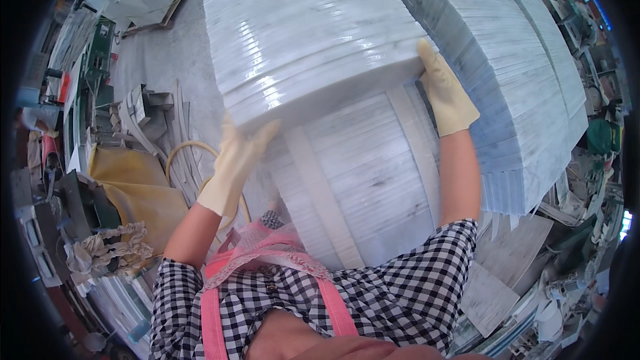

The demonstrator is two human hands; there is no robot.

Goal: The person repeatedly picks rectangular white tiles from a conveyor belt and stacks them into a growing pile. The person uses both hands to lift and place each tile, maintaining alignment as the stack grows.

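Both my hands wear cream rubber gloves. A grey-white marble slab stands on edge at the near end of an upper row of similar slabs. Around its left end my left hand is closed, the thumb lying along the near face and the other fingers partly hidden. At the right end my right hand grips it, thumb up by the top corner. Below lies a lower row of slabs, crossed by two pale strips. Whether I hold one slab or more, I cannot tell.
Close on the right, another long stack of marble slabs runs beside this one. To the left are a yellow-brown sheet, a yellow hose and loose stone strips. Flat stone pieces lie at lower right.
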